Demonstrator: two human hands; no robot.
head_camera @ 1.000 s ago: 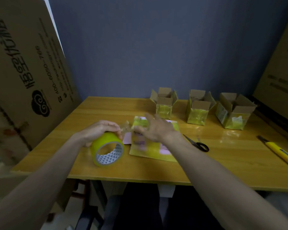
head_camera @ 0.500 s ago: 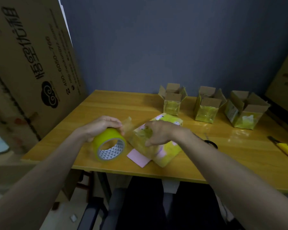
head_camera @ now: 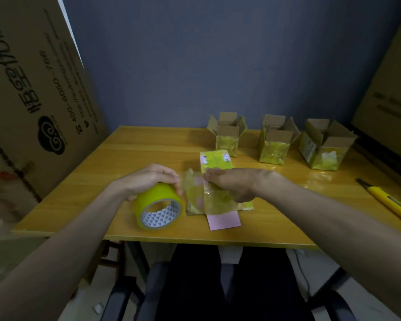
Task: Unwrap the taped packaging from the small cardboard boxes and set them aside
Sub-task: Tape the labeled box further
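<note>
Gripping the tape roll (head_camera: 159,206) from above, the left hand (head_camera: 148,179) curls its fingers over the rim, just left of the flattened yellow package (head_camera: 214,162). The right hand (head_camera: 235,183) lies flat on that package, fingers straight, pressing a clear strip of tape (head_camera: 192,191) stretched from the roll (its free end looks crumpled). A pink card (head_camera: 223,220) pokes out at the package's near edge. Behind the package stand three opened boxes (head_camera: 227,135); a knife (head_camera: 389,202) lies far right of it. The risk: the strip could fold and stick to itself or the fingers if the roll tilts.
</note>
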